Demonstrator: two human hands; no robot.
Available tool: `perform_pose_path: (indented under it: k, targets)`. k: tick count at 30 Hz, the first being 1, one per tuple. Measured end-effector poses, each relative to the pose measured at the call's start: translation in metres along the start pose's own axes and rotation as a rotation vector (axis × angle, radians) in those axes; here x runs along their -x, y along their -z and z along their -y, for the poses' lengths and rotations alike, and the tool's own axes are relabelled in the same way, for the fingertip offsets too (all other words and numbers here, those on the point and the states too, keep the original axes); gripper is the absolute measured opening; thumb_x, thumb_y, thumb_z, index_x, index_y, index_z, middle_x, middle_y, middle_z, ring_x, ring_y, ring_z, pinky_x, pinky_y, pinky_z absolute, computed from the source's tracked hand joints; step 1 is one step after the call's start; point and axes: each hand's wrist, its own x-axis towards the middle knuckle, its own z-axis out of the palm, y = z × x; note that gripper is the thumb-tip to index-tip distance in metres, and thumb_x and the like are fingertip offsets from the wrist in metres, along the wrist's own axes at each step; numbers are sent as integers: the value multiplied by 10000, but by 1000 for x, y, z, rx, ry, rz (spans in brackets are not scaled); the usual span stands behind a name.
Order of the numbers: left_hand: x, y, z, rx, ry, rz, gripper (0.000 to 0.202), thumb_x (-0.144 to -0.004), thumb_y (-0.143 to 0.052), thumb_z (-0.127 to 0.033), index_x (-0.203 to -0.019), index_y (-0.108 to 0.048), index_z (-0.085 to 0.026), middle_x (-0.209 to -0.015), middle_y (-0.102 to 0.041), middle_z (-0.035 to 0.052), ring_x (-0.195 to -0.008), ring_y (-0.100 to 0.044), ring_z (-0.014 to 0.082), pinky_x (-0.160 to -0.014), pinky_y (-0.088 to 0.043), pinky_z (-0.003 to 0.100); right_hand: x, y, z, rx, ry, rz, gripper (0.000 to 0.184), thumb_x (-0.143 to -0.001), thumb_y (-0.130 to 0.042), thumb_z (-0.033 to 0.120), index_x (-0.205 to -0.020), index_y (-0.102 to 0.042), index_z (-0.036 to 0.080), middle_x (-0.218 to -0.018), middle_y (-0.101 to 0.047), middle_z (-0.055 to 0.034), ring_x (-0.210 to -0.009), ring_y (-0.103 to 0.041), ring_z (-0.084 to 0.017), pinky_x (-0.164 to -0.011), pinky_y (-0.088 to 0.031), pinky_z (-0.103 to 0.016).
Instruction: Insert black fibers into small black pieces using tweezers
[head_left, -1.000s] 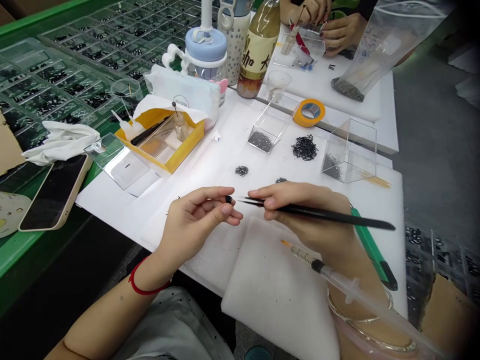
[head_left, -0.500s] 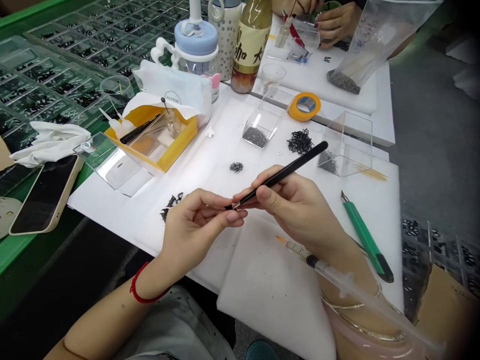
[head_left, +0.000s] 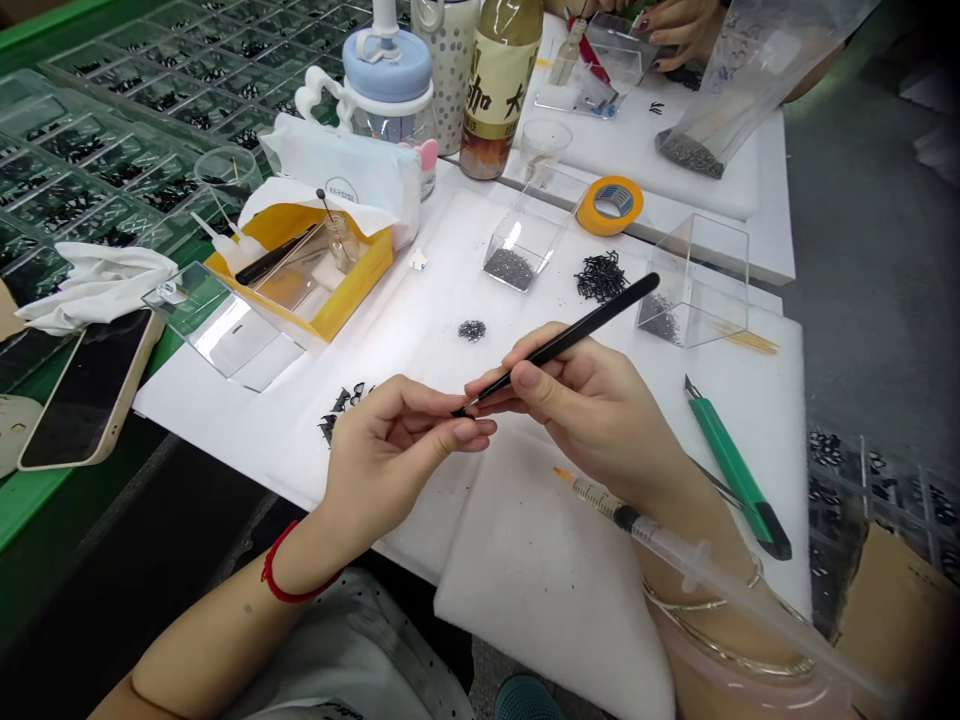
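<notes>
My left hand [head_left: 390,450] pinches a tiny black part [head_left: 459,411] between thumb and fingertips above the white foam pad [head_left: 540,570]. My right hand [head_left: 592,410] grips black tweezers [head_left: 570,338], their tips touching that part and their tail pointing up to the right. A few small black parts [head_left: 345,405] lie on the pad just left of my left hand. A syringe [head_left: 675,555] rests under my right wrist.
A green utility knife [head_left: 735,470] lies at right. Clear boxes [head_left: 694,285] and piles of black pieces [head_left: 600,275] sit farther back, with tape [head_left: 613,205], a yellow tray [head_left: 315,270], bottles [head_left: 499,85], a phone [head_left: 86,390] and part trays [head_left: 112,150]. Another person's hands [head_left: 675,35] work at the top.
The tweezers swung from lying flat toward the right to tilting up, and their tips closed onto the part in my left fingers. In the last half second little moved.
</notes>
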Motion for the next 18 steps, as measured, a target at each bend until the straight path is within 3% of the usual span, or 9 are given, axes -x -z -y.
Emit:
perform_pose_path:
  k: [18]
  targets:
    - [0, -2, 3, -15, -23, 2, 145, -730, -721, -51, -777, -656, -171, -729, -742, -17, -735, -744, 189, -685, -643, 265, 0, 1, -3, 42, 8, -50, 125, -835, -639, 289, -850, -566, 189, -802, -712, -26, -782, -701, -171, -740, -599, -327]
